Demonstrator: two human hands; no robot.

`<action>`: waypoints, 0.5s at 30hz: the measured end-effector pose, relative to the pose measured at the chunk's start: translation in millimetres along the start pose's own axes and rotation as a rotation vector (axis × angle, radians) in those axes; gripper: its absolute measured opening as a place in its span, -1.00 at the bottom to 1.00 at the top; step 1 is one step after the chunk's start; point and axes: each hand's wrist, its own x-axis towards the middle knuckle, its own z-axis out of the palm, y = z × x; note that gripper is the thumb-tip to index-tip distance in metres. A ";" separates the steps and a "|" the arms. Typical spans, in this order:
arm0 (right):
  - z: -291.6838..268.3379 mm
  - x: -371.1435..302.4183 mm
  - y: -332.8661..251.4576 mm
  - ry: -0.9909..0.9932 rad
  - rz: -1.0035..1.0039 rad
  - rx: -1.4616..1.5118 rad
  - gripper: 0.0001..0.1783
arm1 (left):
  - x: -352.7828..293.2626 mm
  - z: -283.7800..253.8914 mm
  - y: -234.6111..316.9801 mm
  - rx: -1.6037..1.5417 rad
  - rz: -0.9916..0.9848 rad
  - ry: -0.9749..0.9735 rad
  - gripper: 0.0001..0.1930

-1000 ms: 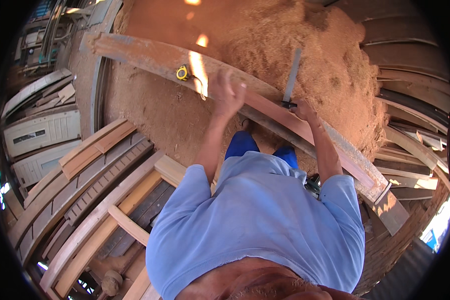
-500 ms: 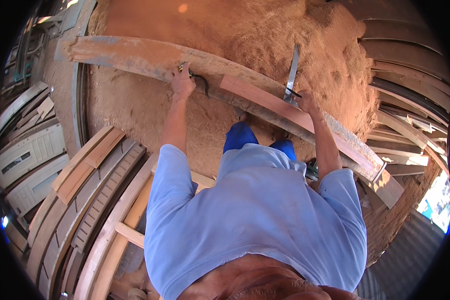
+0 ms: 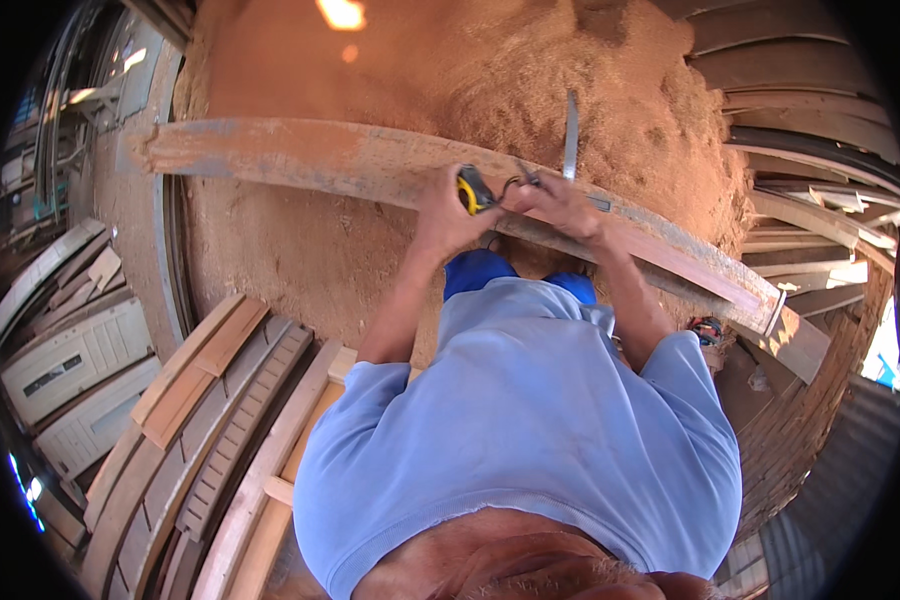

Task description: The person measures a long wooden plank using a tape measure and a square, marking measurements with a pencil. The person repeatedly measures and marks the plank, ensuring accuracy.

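My left hand [image 3: 444, 214] is closed around a black and yellow tape measure [image 3: 473, 190], held above the long bench beam [image 3: 300, 150]. Beside it, nearly touching, my right hand [image 3: 566, 205] has its fingers closed on a thin dark pencil-like stick [image 3: 528, 177]. A dark strap curves between the two hands. Under the right forearm lies a reddish wooden plank [image 3: 670, 255] along the beam; my hands hide its left part. The metal square [image 3: 571, 135] rests just beyond the right hand, its long blade pointing away over the sawdust.
Brown sawdust [image 3: 630, 110] is heaped beyond the beam. Boards [image 3: 800, 120] are stacked at the right. At the lower left lie more planks [image 3: 210, 400] and pale panels [image 3: 80, 360]. A dark-and-red tool [image 3: 705, 328] sits near the beam's right end.
The left hand has moved right with the tape measure. The right hand has left the square and moved left to meet it. The view has shifted slightly.
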 end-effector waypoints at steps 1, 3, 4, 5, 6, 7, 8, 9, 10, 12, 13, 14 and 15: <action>6.5 -7.9 -11.5 -0.052 0.069 0.204 -0.37 | -0.1 17.2 7.8 0.026 0.096 0.006 -0.09; 12.7 -22.2 -31.9 -0.182 0.181 0.612 -0.40 | -6.6 35.3 24.3 0.029 0.204 0.024 -0.13; 11.6 -25.2 -22.6 -0.158 0.213 0.638 -0.40 | -10.3 41.2 31.8 0.006 0.221 0.026 -0.14; 12.4 -27.2 -5.0 -0.132 0.245 0.666 -0.40 | -11.4 44.3 37.5 -0.017 0.240 0.025 -0.15; 11.2 -31.7 -2.7 -0.102 0.276 0.700 -0.41 | -8.7 45.7 39.8 -0.051 0.304 -0.007 -0.14; 10.8 -40.0 -0.7 -0.070 0.159 0.820 -0.43 | -4.4 45.6 42.0 -0.085 0.369 -0.043 -0.13; 10.9 -45.4 -0.2 -0.029 0.169 0.940 -0.45 | -0.5 44.5 44.4 -0.119 0.437 -0.084 -0.12; 8.4 -52.5 1.0 0.021 0.179 1.059 -0.46 | 1.8 43.7 47.3 -0.250 0.351 -0.171 -0.12; 2.8 -61.1 16.3 0.089 0.236 1.168 -0.49 | 2.0 44.6 53.4 -0.391 0.269 -0.277 -0.12; -0.2 -67.6 50.8 0.104 0.302 1.295 -0.54 | -1.0 43.7 72.2 -0.593 0.220 -0.441 -0.13; -1.7 -68.9 69.7 0.048 0.319 1.306 -0.56 | -4.4 40.7 81.9 -0.663 0.254 -0.486 -0.13; 7.8 -65.9 69.4 0.064 0.265 1.341 -0.58 | -5.1 46.1 79.5 -0.752 0.237 -0.536 -0.12; 10.8 -73.3 63.5 -0.041 0.152 1.504 -0.60 | -7.0 52.5 88.2 -0.799 0.244 -0.600 -0.10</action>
